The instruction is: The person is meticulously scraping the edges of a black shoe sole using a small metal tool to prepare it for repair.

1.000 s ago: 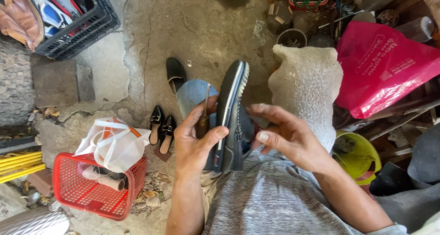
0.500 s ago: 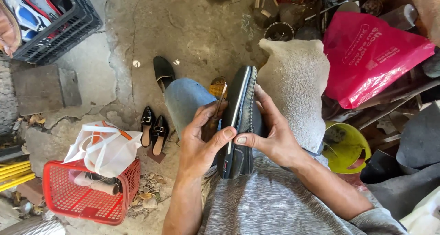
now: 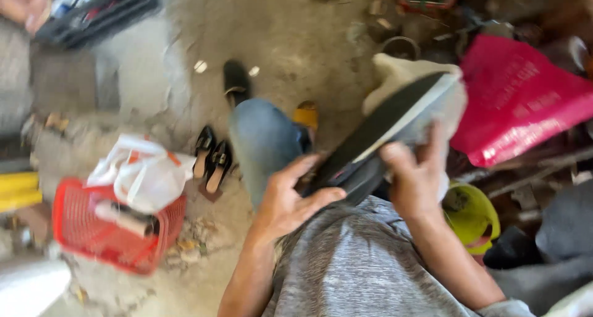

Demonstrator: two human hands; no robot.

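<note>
Gripping flat black shoe sole, left hand, right hand

single view only: head-worn camera, looking steeply down over the person's own chest and lap to the concrete floor. the frame is motion-blurred. near field: the left hand and right hand sit close below the lens, near frame centre. far field: the red basket at lower left and the pink bag at upper right mark the edges of the coverage. no second view for overlap.
</note>
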